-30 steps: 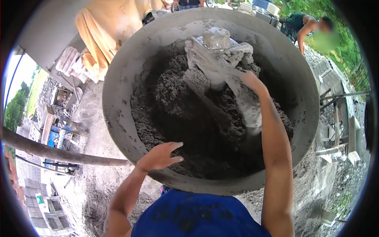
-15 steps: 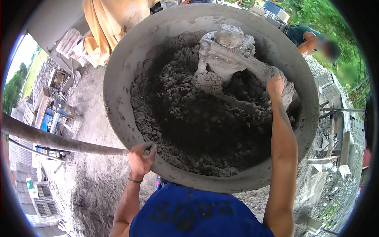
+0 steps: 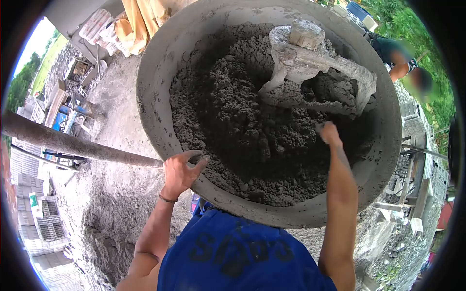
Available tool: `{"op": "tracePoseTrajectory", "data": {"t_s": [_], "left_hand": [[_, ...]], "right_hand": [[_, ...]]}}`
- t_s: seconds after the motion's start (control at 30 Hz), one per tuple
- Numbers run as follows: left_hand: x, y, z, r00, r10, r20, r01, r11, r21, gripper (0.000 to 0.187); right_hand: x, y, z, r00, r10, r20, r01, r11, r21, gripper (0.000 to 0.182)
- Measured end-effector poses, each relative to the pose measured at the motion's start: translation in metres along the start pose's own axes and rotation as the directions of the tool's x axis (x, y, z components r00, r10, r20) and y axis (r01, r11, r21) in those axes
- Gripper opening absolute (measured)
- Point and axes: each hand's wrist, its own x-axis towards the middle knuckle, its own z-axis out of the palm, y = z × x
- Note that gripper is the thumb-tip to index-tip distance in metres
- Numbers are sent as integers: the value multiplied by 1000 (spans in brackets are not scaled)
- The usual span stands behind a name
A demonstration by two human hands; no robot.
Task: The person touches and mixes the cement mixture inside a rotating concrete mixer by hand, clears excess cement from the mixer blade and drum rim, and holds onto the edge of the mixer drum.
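Observation:
A large round mixing drum holds grey, crumbly mortar. Inside it, toward the upper right, stands a mortar-crusted paddle arm with a blocky top. My left hand rests on the drum's near-left rim, thumb and fingers apart, with nothing held. Over the mortar, just below the paddle arm, my right hand is closed; what its fingers hold, if anything, is too small to make out.
A long pole reaches from the left to the drum rim. Sacks and a tan cloth lie at the upper left. Another person bends at the upper right. Hollow blocks are stacked at the left.
My right hand has come off the paddle arm and moved down over the mortar. The paddle arm has turned. The view has shifted, while my left hand remains on the rim.

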Motion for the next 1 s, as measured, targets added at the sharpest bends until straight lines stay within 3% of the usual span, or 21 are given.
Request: {"op": "tracePoseTrajectory", "data": {"t_s": [0.03,0.07,0.1,0.13,0.17,0.23,0.3,0.33,0.4,0.53,0.63,0.73,0.8,0.93,1.0], "left_hand": [[2,1,2,999,-54,1,54,999,-5,28],[3,2,3,999,-53,-1,53,999,-5,28],[3,4,3,997,-77,2,76,996,35,27],[4,4,3,995,-100,2,100,992,80,27],[4,4,4,995,-100,-5,100,991,87,27],[4,1,6,994,-107,-25,109,989,95,26],[5,2,7,992,-120,-46,123,989,81,25],[6,2,8,989,-134,-59,137,989,56,25],[9,5,7,987,-148,-59,153,985,86,24],[9,8,8,986,-163,-39,166,981,102,22],[11,14,7,979,-203,-12,203,973,112,25],[11,13,11,982,-186,-24,188,977,106,20],[11,13,12,986,-164,-10,164,980,116,20],[10,15,14,982,-186,-28,188,975,115,20],[12,14,14,981,-194,-30,196,973,124,20]], "right_hand": [[13,28,54,993,-119,17,120,984,-134,31],[-4,3,56,978,-185,93,198,968,-157,27],[-5,-9,76,977,-98,189,64,982,176,27],[-8,-22,101,936,3,352,-110,952,284,40],[-17,-43,122,951,-10,310,-47,983,177,65],[-28,-85,169,951,1,308,-62,981,186,95],[-54,-134,193,950,165,266,-189,980,67,108],[-64,-144,195,951,161,264,-188,979,79,108],[-78,-157,185,880,127,457,-213,967,141,109],[-82,-150,186,858,90,506,-215,957,194,102],[-76,-149,200,886,122,448,-228,955,190,92],[-80,-155,196,832,153,533,-240,966,99,87],[-93,-162,186,788,133,601,-238,966,98,70],[-130,-157,238,735,118,667,-205,977,53,63],[-145,-157,245,707,67,704,-163,984,70,49]]}}
